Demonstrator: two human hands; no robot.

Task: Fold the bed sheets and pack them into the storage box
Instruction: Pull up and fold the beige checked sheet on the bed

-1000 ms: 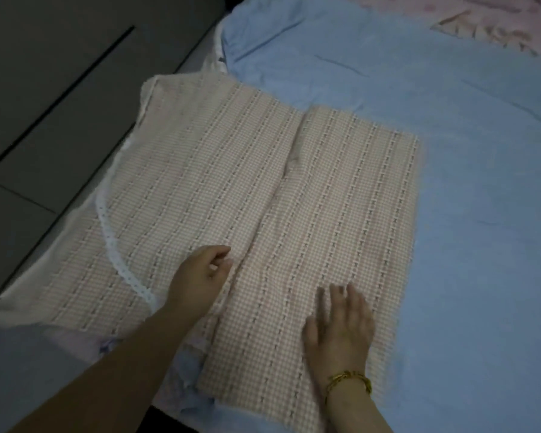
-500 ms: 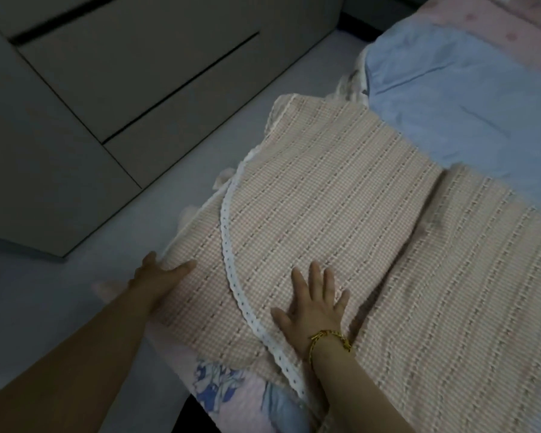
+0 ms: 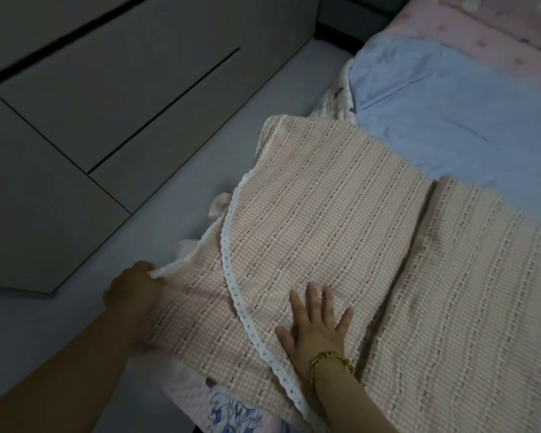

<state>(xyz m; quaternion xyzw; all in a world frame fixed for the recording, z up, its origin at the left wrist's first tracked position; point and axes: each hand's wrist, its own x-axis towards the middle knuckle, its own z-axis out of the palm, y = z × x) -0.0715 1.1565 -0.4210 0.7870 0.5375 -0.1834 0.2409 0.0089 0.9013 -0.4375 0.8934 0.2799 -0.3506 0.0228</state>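
Note:
A pink checked bed sheet (image 3: 341,220) with a white lace trim (image 3: 228,264) lies partly folded on the bed, its left side hanging over the bed's edge. My left hand (image 3: 135,289) grips the sheet's hanging left edge at a white corner. My right hand (image 3: 317,326), with a gold bracelet on the wrist, lies flat with fingers spread on the sheet just right of the lace trim. No storage box is in view.
A light blue sheet (image 3: 444,104) covers the bed beyond the pink one, with pink bedding (image 3: 481,35) at the far right. A grey floor strip (image 3: 156,195) runs left of the bed beside grey cabinet fronts (image 3: 75,104). A blue-printed cloth (image 3: 231,414) peeks out below.
My view has swung left toward the bed's edge. My left hand moved from the sheet's middle to its hanging left edge and gripped it. My right hand shifted left beside the lace trim.

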